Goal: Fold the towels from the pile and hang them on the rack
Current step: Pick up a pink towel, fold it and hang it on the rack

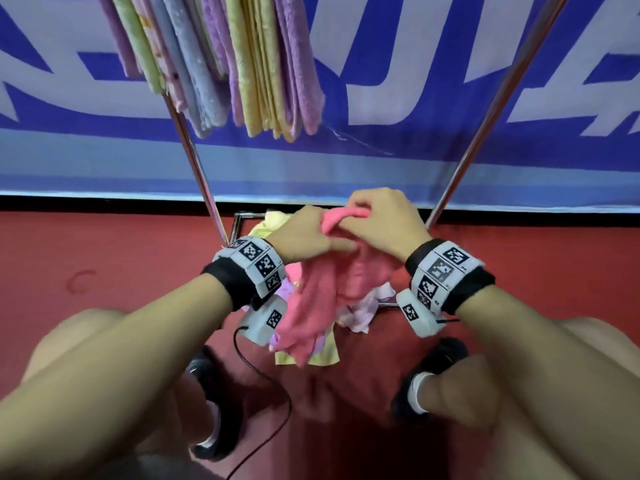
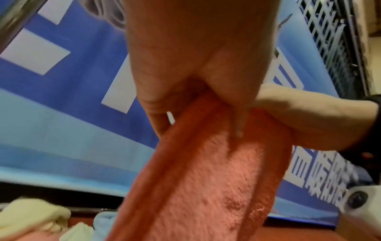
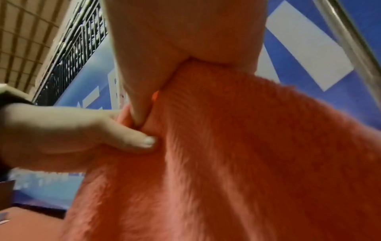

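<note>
Arms reach out in front of you, low over the red floor (image 1: 104,258), with your knees bent up on each side. Both wrists wear grey bands with black and white square marks.

Your left hand (image 1: 304,237) comes in from the left with the thumb pointing right. Its fingers are curled and pinch the top edge of a soft pink fluffy towel (image 1: 311,306). Your right hand (image 1: 384,220) sits just beside it, touching it, and its curled fingers hold the same bunched top edge. In the left wrist view the pink towel (image 2: 206,187) hangs down from the pinch in a long strip. In the right wrist view the pink towel (image 3: 226,163) spreads wide below your thumb.

Under the hanging towel is the mixed pile of yellow, purple and white towels (image 1: 311,355) on the floor, and the pink towel's low end reaches it.

Two shiny metal rack poles (image 1: 194,161) rise on a slant, one on each side of your hands. High up, folded purple, yellow, blue and pink towels (image 1: 242,64) hang in a row. Behind them is a big blue and white banner (image 1: 415,98). A thin black cable (image 1: 273,393) curls on the floor by your left foot.
</note>
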